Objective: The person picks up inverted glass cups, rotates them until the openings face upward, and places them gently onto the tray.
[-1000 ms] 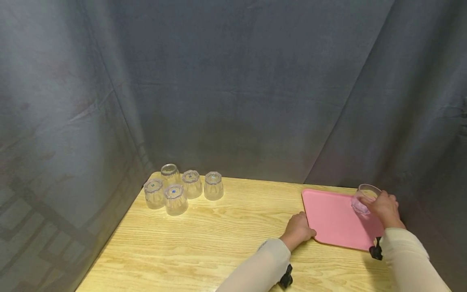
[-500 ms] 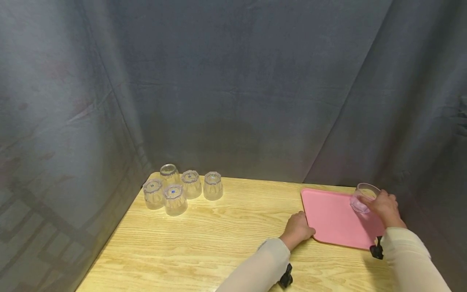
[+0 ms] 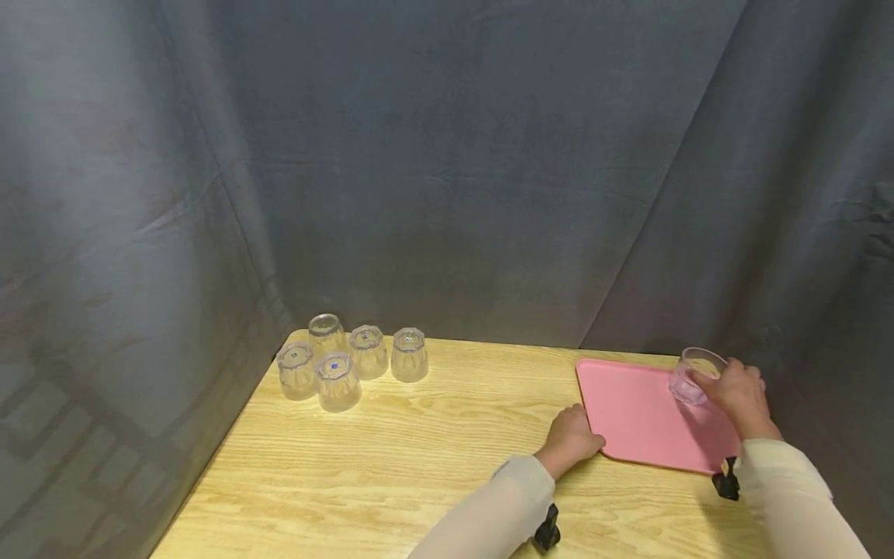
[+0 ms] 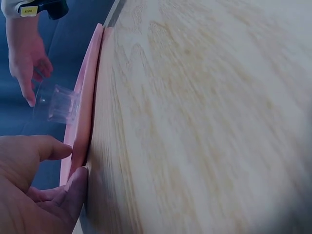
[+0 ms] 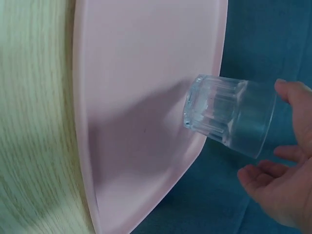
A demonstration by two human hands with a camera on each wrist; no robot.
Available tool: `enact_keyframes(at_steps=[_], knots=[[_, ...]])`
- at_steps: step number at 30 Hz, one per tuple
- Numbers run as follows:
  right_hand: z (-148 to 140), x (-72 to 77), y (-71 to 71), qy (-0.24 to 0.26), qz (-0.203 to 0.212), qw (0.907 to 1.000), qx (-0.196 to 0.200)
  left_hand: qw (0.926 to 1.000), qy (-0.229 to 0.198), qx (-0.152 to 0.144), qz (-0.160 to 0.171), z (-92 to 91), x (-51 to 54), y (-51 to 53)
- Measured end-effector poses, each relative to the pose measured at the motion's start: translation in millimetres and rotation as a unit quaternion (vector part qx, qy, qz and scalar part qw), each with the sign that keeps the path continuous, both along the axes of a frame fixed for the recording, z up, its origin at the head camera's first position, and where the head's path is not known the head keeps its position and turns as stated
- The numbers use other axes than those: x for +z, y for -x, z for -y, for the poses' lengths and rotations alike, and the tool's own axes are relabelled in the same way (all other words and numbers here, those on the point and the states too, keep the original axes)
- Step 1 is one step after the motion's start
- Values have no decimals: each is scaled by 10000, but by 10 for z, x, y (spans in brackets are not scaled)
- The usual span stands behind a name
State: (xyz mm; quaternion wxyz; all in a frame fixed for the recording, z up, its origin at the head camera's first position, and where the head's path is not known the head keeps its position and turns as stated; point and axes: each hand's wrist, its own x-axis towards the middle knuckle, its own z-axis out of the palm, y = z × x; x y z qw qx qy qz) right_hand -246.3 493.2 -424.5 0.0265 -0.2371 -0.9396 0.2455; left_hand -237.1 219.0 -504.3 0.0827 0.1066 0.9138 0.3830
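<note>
A clear drinking glass stands upright on the pink tray, near its far right corner. Around the glass's upper part is my right hand; in the right wrist view its thumb lies close to the rim, and its fingers are spread apart from the wall. At the tray's left edge, my left hand pinches the rim between thumb and fingers, as the left wrist view shows from the side. The tray lies on the wooden table.
Several clear glasses stand grouped at the table's far left, most of them upside down with their bases up. Grey curtains hang behind the table and along both sides.
My right hand has shifted slightly to the right relative to the glass, with its fingers loosening from it. The left hand, the tray and the other glasses have stayed in place.
</note>
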Motion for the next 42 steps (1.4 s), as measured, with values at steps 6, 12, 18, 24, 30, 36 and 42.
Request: enact_keyframes(at_steps=[6,12,18,24,30,36,42], knots=[[91,8,-59,-197,-435,9989,5,9997,-67,-199,-87,61,27,-13],[177,25,-91,-243,-615,9978,-40,9991,-77,-400,-124,106,59,-17],[254,36,-128,-189,-669,9976,-58,9985,-190,-502,-66,168,128,-30],[332,27,-187,-239,-815,9964,57,9976,-254,-640,-98,253,201,-40],[421,8,-231,-297,-930,9951,151,9968,-313,-734,-12,326,226,-24],[510,-21,-259,-306,-1185,9921,286,9961,103,-847,-239,387,276,-1],[609,-44,-288,-329,-1213,9908,499,9957,297,-816,-335,484,306,2]])
